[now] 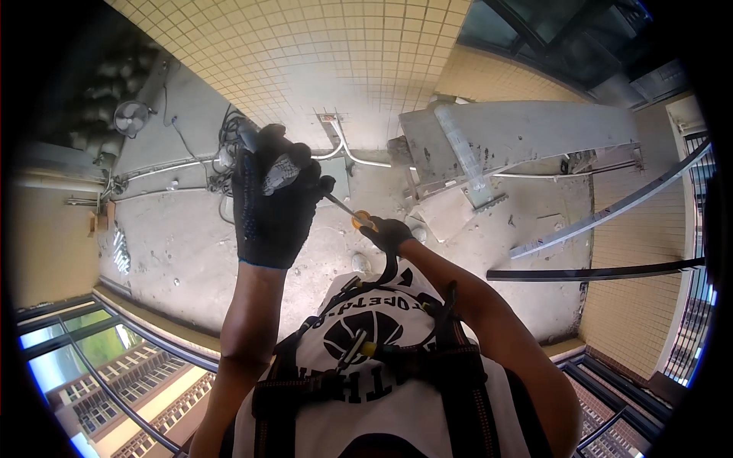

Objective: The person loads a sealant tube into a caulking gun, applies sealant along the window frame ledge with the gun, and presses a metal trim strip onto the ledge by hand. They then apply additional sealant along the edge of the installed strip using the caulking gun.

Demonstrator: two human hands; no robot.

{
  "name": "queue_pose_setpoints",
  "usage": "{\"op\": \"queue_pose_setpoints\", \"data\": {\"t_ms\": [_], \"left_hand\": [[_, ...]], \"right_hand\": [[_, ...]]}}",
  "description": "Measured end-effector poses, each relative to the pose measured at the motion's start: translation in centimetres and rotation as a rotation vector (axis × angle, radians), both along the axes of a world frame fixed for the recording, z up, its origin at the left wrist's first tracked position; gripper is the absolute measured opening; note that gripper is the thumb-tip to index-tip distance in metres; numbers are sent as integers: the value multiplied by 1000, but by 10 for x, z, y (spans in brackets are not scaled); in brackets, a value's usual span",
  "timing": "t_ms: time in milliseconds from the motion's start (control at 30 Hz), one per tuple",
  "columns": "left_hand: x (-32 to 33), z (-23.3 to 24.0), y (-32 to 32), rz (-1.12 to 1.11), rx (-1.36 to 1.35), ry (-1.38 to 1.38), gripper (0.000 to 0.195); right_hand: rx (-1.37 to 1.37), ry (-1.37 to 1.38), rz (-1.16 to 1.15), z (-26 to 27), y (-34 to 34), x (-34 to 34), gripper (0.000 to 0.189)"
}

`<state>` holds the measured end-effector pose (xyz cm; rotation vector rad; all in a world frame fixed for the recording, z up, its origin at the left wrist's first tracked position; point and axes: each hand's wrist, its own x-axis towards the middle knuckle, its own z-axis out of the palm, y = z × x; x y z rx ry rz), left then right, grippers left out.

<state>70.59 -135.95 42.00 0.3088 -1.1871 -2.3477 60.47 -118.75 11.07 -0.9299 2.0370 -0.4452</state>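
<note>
My left hand (275, 200), in a black knit glove with blue dots, is raised with its fingers curled. A pale textured patch (280, 174) shows among the fingers; whether it is an object or part of the glove is unclear. From its fingertips a thin metal tool (343, 208) runs down to my right hand (389, 233), also dark-gloved. My right fingers close around the tool's lower end, beside a yellow-orange round part (362, 220). Which tool it is cannot be made out.
Ahead rises a yellow tiled wall (286, 57) with white conduits (342, 137) at its foot. Coiled cables (229, 134) and a fan (131, 118) are left. At right are a large grey panel (515, 131), a clear tube (458, 146) and long metal strips (595, 220).
</note>
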Motion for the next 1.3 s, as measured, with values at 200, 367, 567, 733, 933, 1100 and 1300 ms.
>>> {"op": "queue_pose_setpoints", "data": {"t_ms": [200, 367, 567, 733, 933, 1100, 1300], "left_hand": [[-6, -31, 9, 96, 270, -82, 36], [-5, -53, 20, 65, 116, -14, 27], [-8, -59, 33, 167, -2, -142, 40], [-11, -75, 43, 368, -274, -192, 52], [6, -91, 49, 263, -27, -75, 53], [20, -123, 43, 332, -180, -334, 56], [26, -130, 35, 157, 689, 89, 57]], "right_hand": [[-1008, 163, -234, 155, -18, -13, 4], [-1132, 326, -2, 236, -44, 11, 44], [-947, 151, -143, 215, -49, 11, 30], [-931, -248, -380, 219, -52, 15, 12], [-960, 392, -99, 210, -55, 26, 6], [-1003, 291, -154, 211, -65, 41, 7], [-1027, 443, -42, 199, -67, 38, 12]]}}
